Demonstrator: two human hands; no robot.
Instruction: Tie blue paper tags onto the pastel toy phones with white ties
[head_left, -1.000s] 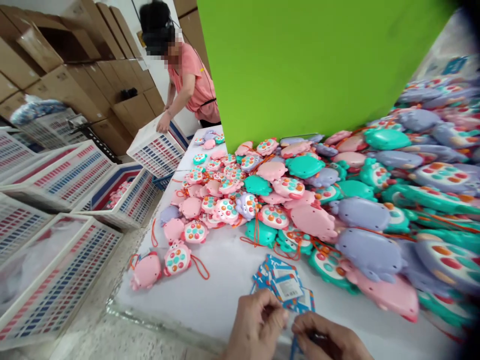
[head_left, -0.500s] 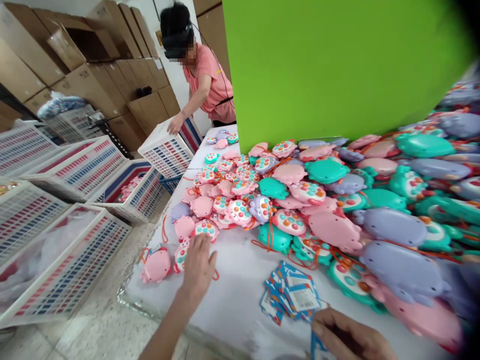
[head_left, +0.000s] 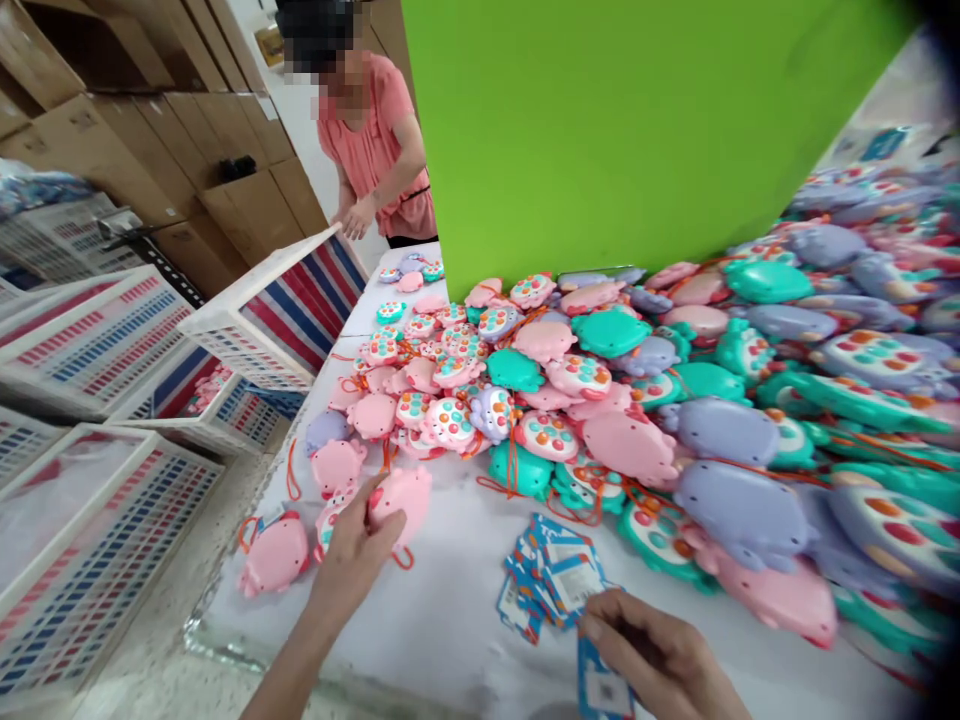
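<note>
My left hand point(head_left: 354, 548) is stretched out over the white table point(head_left: 450, 620), its fingers closed on a pink animal-shaped toy point(head_left: 405, 493) with an orange cord. Another pink toy point(head_left: 275, 556) lies just left of it near the table corner. My right hand point(head_left: 660, 660) is at the bottom of the view, pinching a blue and white paper tag point(head_left: 600, 690). A loose stack of the same blue tags point(head_left: 559, 580) lies just above that hand. A large heap of pink, teal and purple toys point(head_left: 637, 400) fills the table's far and right side.
A green panel point(head_left: 615, 120) stands behind the heap. Another person in a pink shirt point(head_left: 375, 140) tilts a white basket point(head_left: 277, 310) with striped lining at the table's far left. More white baskets point(head_left: 82, 500) and cardboard boxes point(head_left: 150, 130) line the floor and wall at left.
My left hand left my right hand, reached out to the left and closed on a pink toy. The other person has tipped the white basket further up. My right hand stayed low with the tag.
</note>
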